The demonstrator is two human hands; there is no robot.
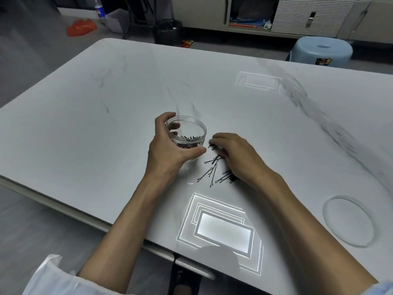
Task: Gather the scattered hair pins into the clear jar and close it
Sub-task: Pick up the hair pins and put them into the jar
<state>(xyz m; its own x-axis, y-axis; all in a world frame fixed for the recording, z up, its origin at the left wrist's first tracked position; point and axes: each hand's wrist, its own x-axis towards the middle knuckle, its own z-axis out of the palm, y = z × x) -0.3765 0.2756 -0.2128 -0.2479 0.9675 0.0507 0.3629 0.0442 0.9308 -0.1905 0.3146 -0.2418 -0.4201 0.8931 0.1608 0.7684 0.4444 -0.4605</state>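
A clear round jar [192, 129] stands open on the white table [106, 124], with several black hair pins lying in its bottom. My left hand [168, 150] wraps around the jar's left and near side. Just right of the jar, my right hand [236, 156] rests palm down on the table, its fingertips pinched on a few hair pins [213, 146]. Several more black hair pins [212, 173] lie scattered on the table under and in front of that hand. The jar's clear lid [348, 221] lies flat at the near right of the table.
Bright ceiling-light reflections show on the table at the near middle [223, 228] and far right [259, 81]. Beyond the table stand a black waste bin [168, 31], a blue stool [321, 51] and low cabinets. The table's near edge runs diagonally at the lower left.
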